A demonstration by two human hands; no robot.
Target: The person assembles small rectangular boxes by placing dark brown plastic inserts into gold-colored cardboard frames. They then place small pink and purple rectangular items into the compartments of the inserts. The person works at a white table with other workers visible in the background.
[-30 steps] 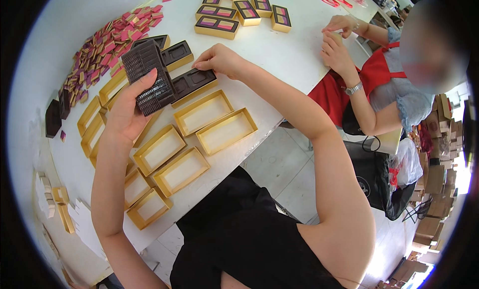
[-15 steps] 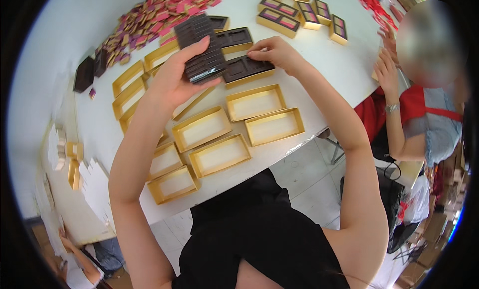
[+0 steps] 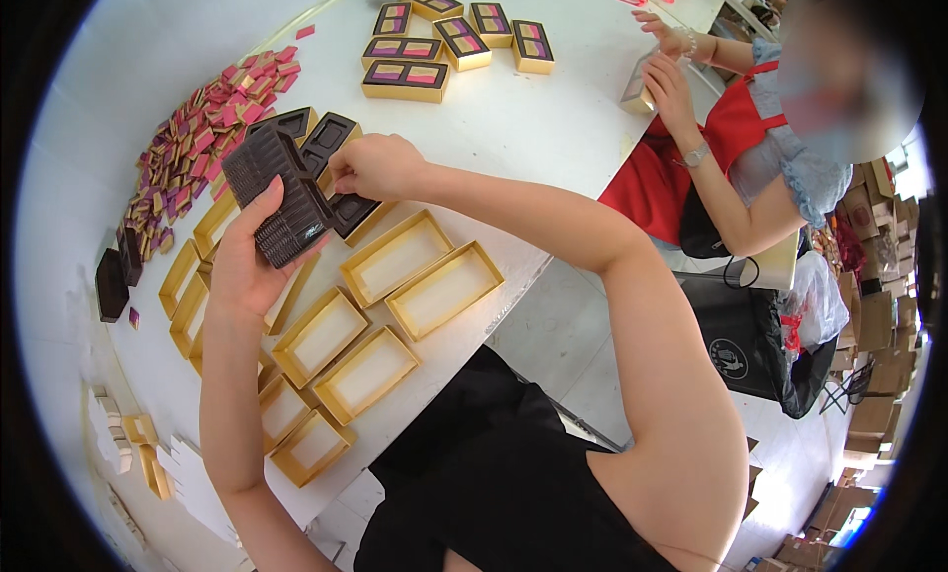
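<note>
My left hand (image 3: 252,266) is closed around a stack of nested dark plastic insert trays (image 3: 281,202), thumb across the top, holding it above the gold boxes. Close by on the right, my right hand (image 3: 380,167) has its fingers bent together at the stack's side; what lies between them is hidden. Under these fingers a dark insert tray (image 3: 354,213) sits in a gold box, partly covered by the stack. Another insert tray (image 3: 329,138) lies in a box just beyond. Nearer me stand several open gold boxes (image 3: 417,320) with no trays in them.
A heap of small pink, purple and gold wrapped pieces (image 3: 212,128) lies at the far left. Filled two-compartment boxes (image 3: 405,90) stand at the back. Two dark blocks (image 3: 112,284) are at the left. Another person in a red apron (image 3: 652,172) handles a box at right.
The view has turned, so the table and boxes appear rotated and shifted left. My left hand still holds the tray stack. My right hand has moved from the boxed tray's corner to beside the stack.
</note>
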